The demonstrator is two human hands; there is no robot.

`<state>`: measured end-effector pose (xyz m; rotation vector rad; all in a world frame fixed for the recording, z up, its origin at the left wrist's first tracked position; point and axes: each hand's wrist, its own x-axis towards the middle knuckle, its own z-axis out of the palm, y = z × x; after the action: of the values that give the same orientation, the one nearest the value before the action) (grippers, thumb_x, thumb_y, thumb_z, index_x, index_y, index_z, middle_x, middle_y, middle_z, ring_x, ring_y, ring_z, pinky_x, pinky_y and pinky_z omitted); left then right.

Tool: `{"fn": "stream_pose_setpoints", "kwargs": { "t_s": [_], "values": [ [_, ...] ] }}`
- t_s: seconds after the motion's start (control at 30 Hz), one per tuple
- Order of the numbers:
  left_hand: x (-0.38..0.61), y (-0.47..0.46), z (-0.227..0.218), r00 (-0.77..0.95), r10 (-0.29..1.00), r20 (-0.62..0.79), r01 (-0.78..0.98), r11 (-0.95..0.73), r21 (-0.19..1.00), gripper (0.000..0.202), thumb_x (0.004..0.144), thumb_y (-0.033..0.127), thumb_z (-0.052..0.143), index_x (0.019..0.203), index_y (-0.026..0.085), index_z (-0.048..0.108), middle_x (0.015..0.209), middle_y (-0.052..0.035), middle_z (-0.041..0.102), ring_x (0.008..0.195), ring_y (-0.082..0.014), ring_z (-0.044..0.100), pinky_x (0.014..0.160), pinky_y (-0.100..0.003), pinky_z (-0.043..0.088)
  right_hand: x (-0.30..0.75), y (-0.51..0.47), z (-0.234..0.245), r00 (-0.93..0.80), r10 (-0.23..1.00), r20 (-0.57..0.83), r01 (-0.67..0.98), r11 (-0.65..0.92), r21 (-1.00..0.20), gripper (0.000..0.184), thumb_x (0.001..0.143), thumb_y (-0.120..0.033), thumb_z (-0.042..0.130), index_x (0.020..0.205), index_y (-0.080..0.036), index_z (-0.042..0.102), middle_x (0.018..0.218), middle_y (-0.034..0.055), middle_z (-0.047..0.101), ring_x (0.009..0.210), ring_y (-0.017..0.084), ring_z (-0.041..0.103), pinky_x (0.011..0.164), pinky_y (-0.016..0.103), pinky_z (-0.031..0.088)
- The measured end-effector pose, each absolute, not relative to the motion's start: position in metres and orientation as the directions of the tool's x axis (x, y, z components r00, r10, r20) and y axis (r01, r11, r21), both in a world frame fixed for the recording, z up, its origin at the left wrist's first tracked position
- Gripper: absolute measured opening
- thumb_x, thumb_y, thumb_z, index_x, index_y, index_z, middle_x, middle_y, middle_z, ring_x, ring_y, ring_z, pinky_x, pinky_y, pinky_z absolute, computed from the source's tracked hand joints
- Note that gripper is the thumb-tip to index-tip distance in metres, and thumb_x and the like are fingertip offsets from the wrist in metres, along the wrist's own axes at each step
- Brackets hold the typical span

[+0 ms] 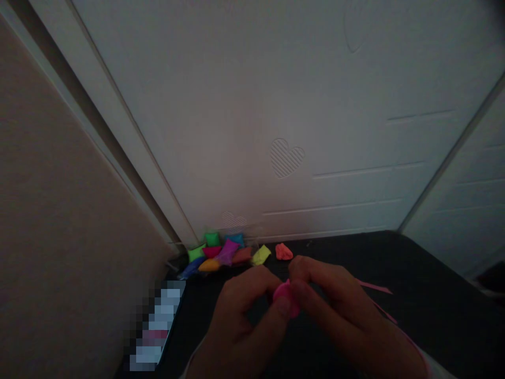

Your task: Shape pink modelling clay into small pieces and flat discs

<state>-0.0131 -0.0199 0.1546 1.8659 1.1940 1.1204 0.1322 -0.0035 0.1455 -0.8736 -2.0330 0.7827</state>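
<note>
Between my two hands is a small lump of bright pink modelling clay [292,307], held just above the dark table. The thumb and forefinger of my left hand [245,316] pinch it from the left. From the right, my right hand [342,305] presses its thumb and fingertips against the clay's upper edge. Parts of the lump are hidden behind the fingers. Beyond the hands lies a crumpled orange lump of clay [283,252], and left of that a yellow packet [261,256].
A pile of colourful clay packets [226,252] sits at the table's back left. A lit phone-like screen [160,326], blurred out, lies at the left edge. Pink strips [374,287] lie beside my right hand on the dark table [335,245]. A white panel [236,105] rises behind.
</note>
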Motion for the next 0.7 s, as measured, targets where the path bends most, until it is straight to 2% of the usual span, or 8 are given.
{"fn": "stream_pose_setpoints", "kwargs": {
  "t_s": [0.7],
  "values": [
    [-0.0134, -0.019, 0.1515, 0.207, 0.921, 0.33, 0.36, -0.385, 0.85, 0.019, 0.073, 0.025, 0.046, 0.058, 0.016, 0.055, 0.057, -0.0008, 0.049, 0.06, -0.0119, 0.044, 0.053, -0.021, 0.036, 0.1324, -0.003, 0.1449, -0.461, 0.785, 0.413, 0.296, 0.575, -0.763, 0.02, 0.082, -0.024, 0.036, 0.066, -0.017, 0.046, 0.064, -0.0015, 0.047, 0.06, 0.008, 0.044, 0.058, 0.021, 0.035]
  ]
}}
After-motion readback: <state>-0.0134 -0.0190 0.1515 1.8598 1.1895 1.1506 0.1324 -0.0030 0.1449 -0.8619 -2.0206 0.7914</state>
